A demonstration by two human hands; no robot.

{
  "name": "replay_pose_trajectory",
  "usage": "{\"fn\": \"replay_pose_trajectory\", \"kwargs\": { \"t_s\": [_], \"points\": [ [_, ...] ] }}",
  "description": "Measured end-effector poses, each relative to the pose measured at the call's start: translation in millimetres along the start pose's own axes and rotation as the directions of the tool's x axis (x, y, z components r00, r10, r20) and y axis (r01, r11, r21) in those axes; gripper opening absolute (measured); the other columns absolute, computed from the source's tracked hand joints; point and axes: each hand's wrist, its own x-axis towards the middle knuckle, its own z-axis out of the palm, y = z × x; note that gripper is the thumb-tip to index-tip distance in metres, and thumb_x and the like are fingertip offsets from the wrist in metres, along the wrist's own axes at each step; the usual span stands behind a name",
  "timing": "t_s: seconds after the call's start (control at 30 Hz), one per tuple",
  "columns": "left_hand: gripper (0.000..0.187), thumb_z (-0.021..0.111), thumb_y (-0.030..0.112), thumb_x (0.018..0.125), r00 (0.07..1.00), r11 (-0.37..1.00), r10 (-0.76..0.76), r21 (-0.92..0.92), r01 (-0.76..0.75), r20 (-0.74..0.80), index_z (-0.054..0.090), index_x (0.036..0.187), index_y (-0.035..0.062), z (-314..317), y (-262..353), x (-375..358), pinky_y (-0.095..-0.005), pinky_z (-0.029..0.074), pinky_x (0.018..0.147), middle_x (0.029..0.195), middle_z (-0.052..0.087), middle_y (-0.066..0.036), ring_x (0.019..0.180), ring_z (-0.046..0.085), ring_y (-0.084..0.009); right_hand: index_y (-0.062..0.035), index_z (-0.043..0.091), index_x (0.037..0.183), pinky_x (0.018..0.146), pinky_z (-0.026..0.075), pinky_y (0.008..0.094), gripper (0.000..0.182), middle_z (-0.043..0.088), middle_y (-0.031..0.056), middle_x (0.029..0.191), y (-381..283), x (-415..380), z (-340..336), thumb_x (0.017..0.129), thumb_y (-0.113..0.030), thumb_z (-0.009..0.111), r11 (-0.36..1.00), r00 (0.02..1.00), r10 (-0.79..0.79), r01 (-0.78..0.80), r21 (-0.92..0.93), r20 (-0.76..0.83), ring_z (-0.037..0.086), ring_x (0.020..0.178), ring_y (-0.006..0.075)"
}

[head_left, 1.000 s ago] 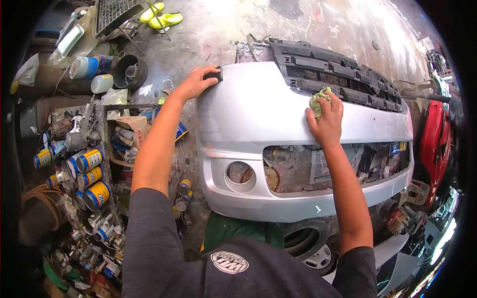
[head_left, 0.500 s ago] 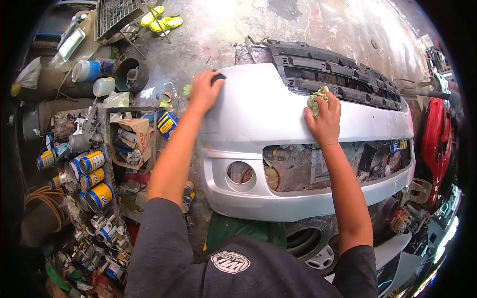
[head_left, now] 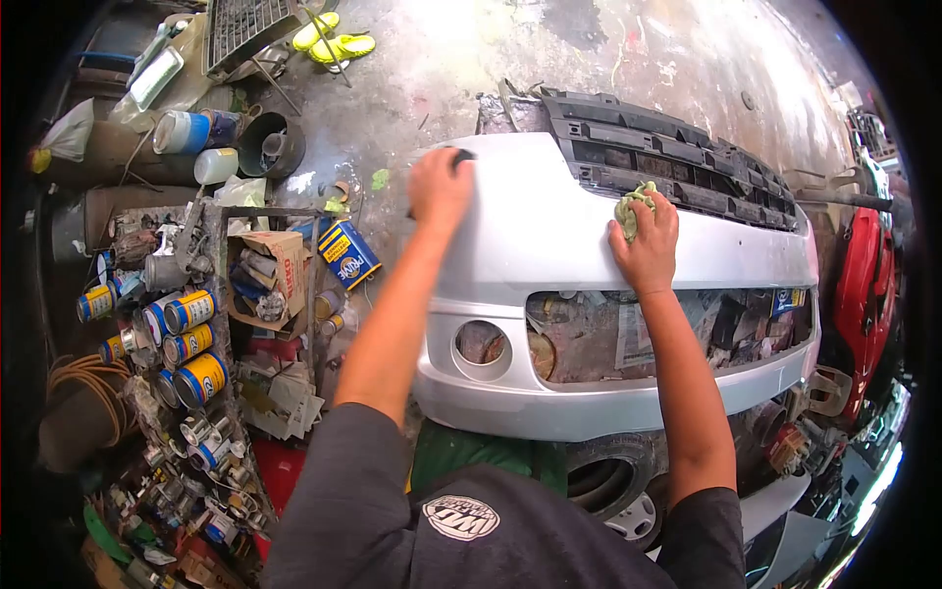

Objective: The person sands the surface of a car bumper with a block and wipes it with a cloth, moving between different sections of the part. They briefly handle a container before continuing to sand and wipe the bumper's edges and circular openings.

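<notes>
Seemingly for firm contact, the left hand (head_left: 439, 188) clasps a black block (head_left: 462, 157) and the right hand (head_left: 650, 240) a cloth (head_left: 625, 215) against the bumper (head_left: 549, 240).

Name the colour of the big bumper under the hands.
The bumper is silver-grey, showing best in the head view, the only one.

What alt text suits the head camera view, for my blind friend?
A person's left hand holds a black block at one end of a silver car bumper, while the right hand holds a crumpled green cloth near a black grille. Cans crowd the left side; yellow clogs sit on the floor.
</notes>
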Motion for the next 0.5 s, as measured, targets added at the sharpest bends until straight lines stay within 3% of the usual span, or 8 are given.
{"fn": "replay_pose_trajectory", "kwargs": {
  "t_s": [0.07, 0.1, 0.17, 0.23, 0.3, 0.4, 0.5],
  "points": [
    [0.034, 0.073, 0.033, 0.09, 0.99, 0.991, 0.126, -0.035, -0.128, -0.067, 0.071, 0.117, 0.0126, 22, 54, -12, -0.0485, 0.048, 0.1, 0.121, 0.068, -0.01, 0.116, 0.061, -0.0363, -0.0084, 0.063, 0.117, 0.11, 0.041, 0.0562, 0.042, 0.054, 0.0162, 0.136, 0, -1, -1, 0.082, -0.024, 0.079, 1.0, 1.0, -0.003, 0.003, 0.0, 0.006, 0.05, 0.129, 0.045],
    [0.034, 0.074, 0.032, 0.089, 0.993, 0.992, 0.118, -0.052, -0.119, -0.025, 0.071, 0.117, 0.0129, 19, 84, -19, -0.0478, 0.048, 0.1, 0.121, 0.068, -0.009, 0.115, 0.061, -0.035, -0.0083, 0.063, 0.117, 0.111, 0.041, 0.0563, 0.042, 0.054, 0.0163, 0.137, -1, -4, -1, 0.082, -0.025, 0.079, 1.0, 1.0, -0.003, 0.003, -0.002, 0.009, 0.05, 0.129, 0.045],
    [0.031, 0.073, 0.032, 0.088, 0.985, 0.984, 0.158, -0.075, -0.162, -0.065, 0.07, 0.114, 0.0159, 21, 85, -23, -0.0518, 0.048, 0.095, 0.122, 0.067, -0.008, 0.114, 0.06, -0.0338, -0.0081, 0.063, 0.117, 0.111, 0.041, 0.0564, 0.042, 0.054, 0.0164, 0.137, 1, -1, 1, 0.082, -0.025, 0.079, 1.0, 1.0, -0.018, 0.018, -0.006, 0.007, 0.049, 0.129, 0.045],
    [0.033, 0.073, 0.034, 0.089, 0.985, 0.987, 0.147, -0.051, -0.152, -0.089, 0.07, 0.117, 0.0158, 20, 46, -18, -0.052, 0.049, 0.096, 0.123, 0.067, -0.008, 0.116, 0.06, -0.0342, -0.0082, 0.063, 0.117, 0.111, 0.041, 0.0563, 0.042, 0.053, 0.0164, 0.137, 1, 0, 1, 0.082, -0.025, 0.079, 1.0, 1.0, -0.016, 0.016, 0.013, -0.001, 0.049, 0.13, 0.0449],
    [0.034, 0.071, 0.035, 0.091, 0.997, 0.999, -0.018, -0.052, 0.015, -0.075, 0.07, 0.118, 0.0156, 9, 6, -13, -0.0528, 0.049, 0.098, 0.123, 0.067, -0.008, 0.119, 0.059, -0.0353, -0.0084, 0.063, 0.118, 0.111, 0.041, 0.0561, 0.043, 0.053, 0.0162, 0.137, 1, -3, 0, 0.082, -0.025, 0.079, 1.0, 1.0, -0.006, 0.006, 0.009, -0.002, 0.049, 0.13, 0.0448],
    [0.035, 0.072, 0.036, 0.09, 0.971, 0.979, -0.195, 0.032, 0.201, -0.138, 0.07, 0.119, 0.0157, 6, 4, -14, -0.054, 0.048, 0.1, 0.125, 0.066, -0.009, 0.12, 0.058, -0.0361, -0.0087, 0.063, 0.118, 0.111, 0.041, 0.0557, 0.043, 0.053, 0.0159, 0.138, -1, -2, 1, 0.082, -0.025, 0.079, 1.0, 1.0, 0.002, -0.002, -0.008, -0.003, 0.049, 0.131, 0.0445],
    [0.036, 0.07, 0.041, 0.091, 0.997, 0.998, -0.053, 0.017, 0.054, -0.062, 0.07, 0.118, 0.0165, 13, 44, -25, -0.0531, 0.048, 0.101, 0.127, 0.065, -0.009, 0.121, 0.058, -0.0359, -0.0088, 0.063, 0.118, 0.111, 0.041, 0.0555, 0.043, 0.053, 0.0156, 0.138, -1, -1, 0, 0.082, -0.024, 0.079, 1.0, 1.0, 0.001, -0.001, -0.01, -0.002, 0.049, 0.13, 0.0443]
  ]
}}
